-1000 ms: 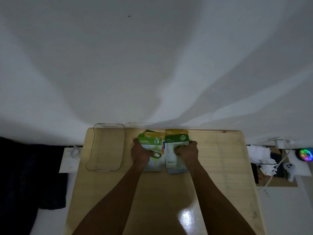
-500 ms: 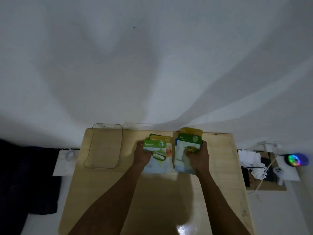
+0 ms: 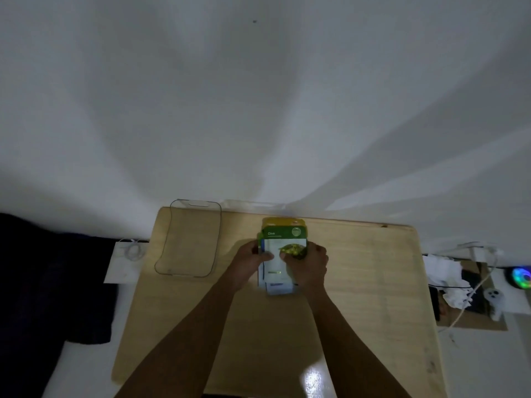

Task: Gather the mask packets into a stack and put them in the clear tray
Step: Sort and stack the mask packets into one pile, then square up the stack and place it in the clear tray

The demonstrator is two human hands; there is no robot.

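Clear tray (image 3: 188,239) well left of hand-held packet stack (image 3: 283,239).

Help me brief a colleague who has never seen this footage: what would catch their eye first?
Probably the stack of mask packets at the middle of the wooden table, a green Olive packet on top, pinched between the left hand and right hand. Next, the clear tray sits at the table's far left corner with no packets in it. A rainbow-lit gadget glows at the right edge.
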